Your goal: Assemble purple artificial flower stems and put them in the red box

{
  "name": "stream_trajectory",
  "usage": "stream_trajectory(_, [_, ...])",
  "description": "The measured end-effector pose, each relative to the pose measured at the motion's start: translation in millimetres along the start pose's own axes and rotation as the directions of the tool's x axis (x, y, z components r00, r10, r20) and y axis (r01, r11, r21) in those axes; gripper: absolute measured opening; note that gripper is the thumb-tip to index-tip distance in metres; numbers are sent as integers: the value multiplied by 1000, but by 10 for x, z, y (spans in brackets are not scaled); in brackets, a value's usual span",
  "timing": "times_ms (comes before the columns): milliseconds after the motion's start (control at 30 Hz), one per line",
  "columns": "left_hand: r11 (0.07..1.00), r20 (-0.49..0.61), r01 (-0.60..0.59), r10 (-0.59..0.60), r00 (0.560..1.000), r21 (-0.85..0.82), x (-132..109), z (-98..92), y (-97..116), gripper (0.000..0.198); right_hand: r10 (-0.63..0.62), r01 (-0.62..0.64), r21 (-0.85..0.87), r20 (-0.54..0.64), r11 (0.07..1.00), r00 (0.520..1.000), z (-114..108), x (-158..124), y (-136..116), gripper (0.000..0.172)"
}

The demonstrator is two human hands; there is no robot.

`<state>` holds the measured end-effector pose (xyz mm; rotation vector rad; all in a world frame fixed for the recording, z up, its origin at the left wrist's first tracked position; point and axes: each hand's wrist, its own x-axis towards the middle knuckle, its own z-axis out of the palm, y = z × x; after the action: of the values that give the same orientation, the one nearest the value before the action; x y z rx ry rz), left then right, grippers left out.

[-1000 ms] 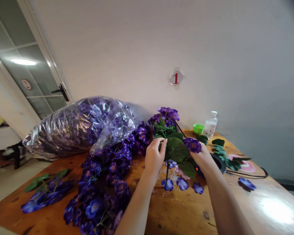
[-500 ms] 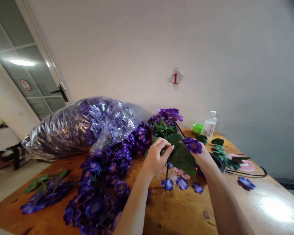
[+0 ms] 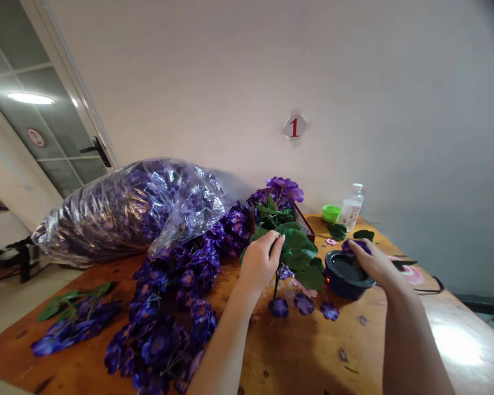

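Artificial purple flower stem (image 3: pixel 298 248) stands upright at centre frame, gripped by the left hand (image 3: pixel 258 263), whose fingers (image 3: pixel 271 244) close together around it among the broad green leaves; a firm pinch there keeps the leaves steady. The right hand (image 3: pixel 376 266), at right of frame, curls its fingers together over a purple bloom (image 3: pixel 356 247) above a dark round dish (image 3: pixel 346 285). Loose blooms (image 3: pixel 303 303) lie on the wooden table (image 3: pixel 296 356), and a clear bag of flowers (image 3: pixel 127 211) sits at left.

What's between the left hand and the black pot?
In the head view, the artificial flower stem's green leaves lie between the left hand and the black pot.
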<state>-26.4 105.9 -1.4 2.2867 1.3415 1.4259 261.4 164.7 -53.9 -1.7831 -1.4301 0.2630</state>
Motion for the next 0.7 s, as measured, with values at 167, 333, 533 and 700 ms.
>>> stream_trajectory(167, [1000, 5, -6, 6, 1000, -5, -1, -14, -8, 24, 21, -9, -190, 60, 982, 998, 172, 50, 66, 25])
stream_trajectory(333, [1000, 16, 1, -1, 1000, 5, 7, -6, -23, 23, 11, 13, -297, 79, 955, 997, 210, 59, 61, 24])
stream_trajectory(533, [1000, 12, -3, 2, 1000, 25, 10, -20, -26, 24, 33, -3, -365, 77, 931, 996, 193, 74, 51, 25])
stream_trajectory(700, [999, 18, 11, -12, 1000, 39, 5, -29, -24, 25, 39, 6, -403, 104, 915, 994, 234, 39, 46, 24])
